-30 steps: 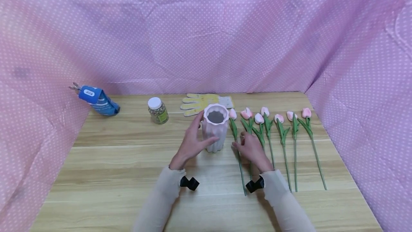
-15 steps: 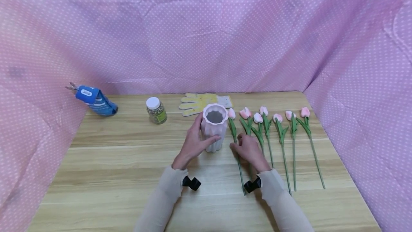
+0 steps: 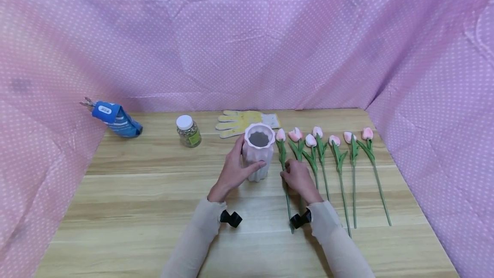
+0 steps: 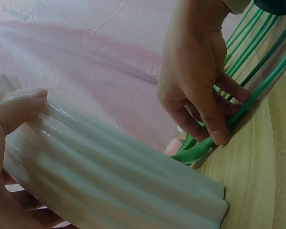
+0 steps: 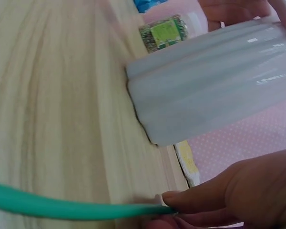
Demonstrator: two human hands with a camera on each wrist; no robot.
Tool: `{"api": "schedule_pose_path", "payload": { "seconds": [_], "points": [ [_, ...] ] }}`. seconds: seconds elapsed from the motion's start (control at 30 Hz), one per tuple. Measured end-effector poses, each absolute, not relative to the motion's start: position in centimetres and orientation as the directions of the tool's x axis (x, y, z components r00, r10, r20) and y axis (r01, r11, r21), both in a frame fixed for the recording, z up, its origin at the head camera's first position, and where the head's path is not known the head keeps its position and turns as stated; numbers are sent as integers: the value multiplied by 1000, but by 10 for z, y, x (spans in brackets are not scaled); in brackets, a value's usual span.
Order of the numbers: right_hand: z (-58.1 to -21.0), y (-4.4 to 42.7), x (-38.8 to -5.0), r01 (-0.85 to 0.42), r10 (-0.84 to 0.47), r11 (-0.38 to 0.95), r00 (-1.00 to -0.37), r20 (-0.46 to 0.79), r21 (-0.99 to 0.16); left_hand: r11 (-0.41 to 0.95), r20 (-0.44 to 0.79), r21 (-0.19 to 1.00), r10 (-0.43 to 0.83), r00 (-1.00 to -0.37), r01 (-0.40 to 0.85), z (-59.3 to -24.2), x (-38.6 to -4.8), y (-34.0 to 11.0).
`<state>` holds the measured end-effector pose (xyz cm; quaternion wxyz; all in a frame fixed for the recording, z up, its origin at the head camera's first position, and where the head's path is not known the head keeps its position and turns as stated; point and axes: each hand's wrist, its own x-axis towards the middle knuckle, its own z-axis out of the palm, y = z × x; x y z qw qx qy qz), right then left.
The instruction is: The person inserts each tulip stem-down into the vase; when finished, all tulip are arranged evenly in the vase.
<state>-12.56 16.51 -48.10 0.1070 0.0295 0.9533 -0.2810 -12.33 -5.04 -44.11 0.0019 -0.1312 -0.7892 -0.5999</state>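
A white fluted vase point(image 3: 257, 158) stands upright in the middle of the table. My left hand point(image 3: 233, 174) grips it from the left side, thumb across its front; the left wrist view shows the vase wall point(image 4: 109, 167) close up. Just right of the vase my right hand point(image 3: 300, 179) pinches the green stem of the leftmost pink tulip point(image 3: 280, 135) below its leaves. In the right wrist view the thumb and a finger meet on the stem point(image 5: 76, 209). The tulip lies on the table, its bloom beside the vase rim.
Several more pink tulips point(image 3: 334, 140) lie in a row to the right. Behind the vase lies a yellow and white glove point(image 3: 241, 122). A white-lidded jar point(image 3: 189, 132) stands left of it, and a blue bag point(image 3: 119, 119) lies at the back left.
The right hand's fingers have closed on the leftmost tulip's stem, and that tulip has shifted slightly. My left hand stays on the vase, its thumb slightly further across.
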Motion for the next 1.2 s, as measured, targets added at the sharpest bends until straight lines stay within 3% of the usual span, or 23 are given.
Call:
{"api": "schedule_pose_path", "payload": {
  "seconds": [0.23,0.57,1.0,1.2],
  "points": [
    [-481,171,-125,206,7,745,-954,-301,-635,257,160,943,202,-966,210,-441,-123,-51],
    [-485,176,-122,247,34,638,-955,-293,-730,254,187,937,214,-959,240,-443,-122,-51],
    [-481,190,-121,384,48,296,-920,-388,-874,249,185,939,213,-959,236,-443,-123,-51],
    [-478,196,-120,378,64,149,-926,-373,-914,245,207,935,215,-955,258,-443,-123,-51]
  ]
}}
